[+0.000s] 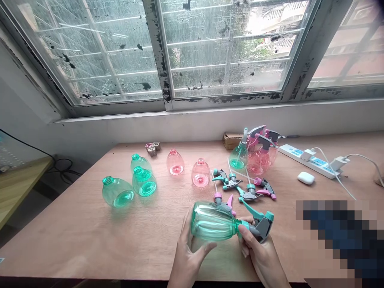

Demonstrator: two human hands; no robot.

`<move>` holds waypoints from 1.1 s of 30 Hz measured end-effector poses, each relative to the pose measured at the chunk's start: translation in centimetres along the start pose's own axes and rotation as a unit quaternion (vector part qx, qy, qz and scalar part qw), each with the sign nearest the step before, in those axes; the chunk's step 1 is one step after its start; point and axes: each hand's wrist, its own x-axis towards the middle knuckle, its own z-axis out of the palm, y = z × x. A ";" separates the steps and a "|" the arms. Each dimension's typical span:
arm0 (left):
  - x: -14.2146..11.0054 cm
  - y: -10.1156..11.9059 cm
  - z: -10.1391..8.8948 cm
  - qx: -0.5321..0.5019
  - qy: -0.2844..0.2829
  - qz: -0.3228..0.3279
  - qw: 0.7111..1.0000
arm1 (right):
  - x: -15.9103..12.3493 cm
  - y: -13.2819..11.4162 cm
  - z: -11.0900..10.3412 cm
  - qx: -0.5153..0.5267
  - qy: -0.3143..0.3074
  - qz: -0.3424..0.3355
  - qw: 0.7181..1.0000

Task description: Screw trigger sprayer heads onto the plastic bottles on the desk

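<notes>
A green clear spray bottle (213,222) is held on its side over the front of the table, its base to the left. My left hand (189,248) cups the base end, with its fingers behind the bottle and its thumb below. At the neck, the thumb and fingers of my right hand (259,252) are closed on the teal collar of the grey and teal spray head (262,226). Just behind the bottle lies a loose grey and pink spray head (223,202). Several more loose spray heads (249,194), teal and pink, lie beyond it.
Three green bottles without heads (117,193) stand at left; two pink ones (201,173) are mid-table. Headed spray bottles (259,160) cluster at the back right, near a power strip (309,161) and a white earbud case (306,178). Small cubes (152,149) sit near the wall.
</notes>
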 end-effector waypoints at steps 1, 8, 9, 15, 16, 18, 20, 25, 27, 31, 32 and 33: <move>-0.1 0.0 0.0 0.005 -0.005 -0.005 1.000 | 0.0 -0.1 0.0 0.003 0.003 0.001 1.000; -0.3 1.2 0.2 -0.027 -0.008 -0.022 0.999 | 0.0 0.0 -0.1 -0.017 -0.016 -0.001 1.000; -0.3 1.4 0.3 -0.022 -0.007 -0.021 1.000 | 0.0 0.0 -0.2 -0.019 -0.019 -0.001 1.000; -0.1 2.3 0.8 -0.005 -0.008 -0.030 1.000 | -0.3 -0.7 0.3 0.020 0.005 -0.006 1.000; -0.2 2.4 0.8 -0.001 -0.013 -0.030 0.999 | -0.4 -0.9 0.4 0.028 0.017 -0.006 0.999; -0.4 2.5 0.7 0.017 -0.023 -0.028 0.999 | -0.7 -1.2 0.6 0.036 0.035 -0.005 0.999; -0.6 2.5 0.6 0.024 -0.031 -0.032 0.999 | -0.8 -1.4 0.7 0.030 0.037 -0.004 0.999; -0.4 2.7 0.6 0.035 -0.024 -0.044 0.998 | -0.6 -1.4 0.7 0.007 0.006 -0.010 1.000; -0.3 2.8 0.8 0.041 -0.020 -0.035 0.998 | -0.6 -1.4 0.6 0.009 0.010 -0.011 1.000; -0.4 2.7 0.8 0.023 -0.026 -0.032 0.999 | -0.6 -1.3 0.6 0.022 0.013 -0.013 1.000; -0.4 2.6 0.7 0.028 -0.027 -0.033 0.999 | -0.6 -1.3 0.6 0.024 0.011 -0.012 1.000; -0.5 2.5 0.6 0.035 -0.027 -0.033 0.998 | -0.6 -1.3 0.6 0.023 0.011 -0.011 1.000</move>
